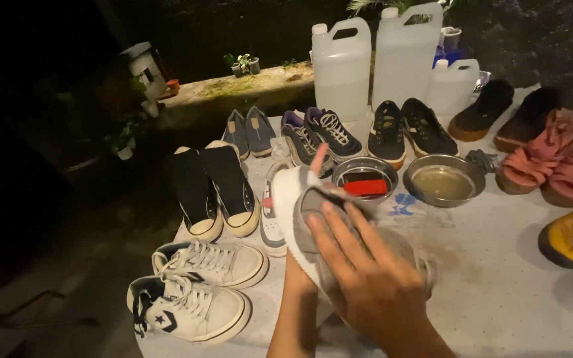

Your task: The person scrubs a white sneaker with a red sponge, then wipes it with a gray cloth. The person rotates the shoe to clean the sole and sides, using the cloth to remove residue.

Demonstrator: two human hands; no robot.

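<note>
Head view shows a white and grey sneaker (300, 212) held up over the bench (499, 285), in the middle, near the front. Its long side runs from low and near to high and far, and its white sole faces left. The left hand (303, 199) holds it from behind; only a fingertip shows above the shoe, so its grip is clamped on the sneaker. The right hand (366, 272) lies flat on the shoe's grey side, fingers together and pointing up-left; it is blurry, so I cannot tell if the grip holds anything. On the bench I count two white lace-up sneakers (200, 285), two black high-top sneakers (217, 189), two grey-blue slip-on shoes (248, 131), two purple and grey running shoes (316, 136), two black low shoes (406, 129) and two brown shoes (505, 113). Pink sandals (552, 166) lie at the right. Three white plastic jugs (392, 63) stand at the back. Two round metal bowls sit side by side: the left bowl (365, 178) holds a red brush, the right bowl (444, 180) holds cloudy water.
</note>
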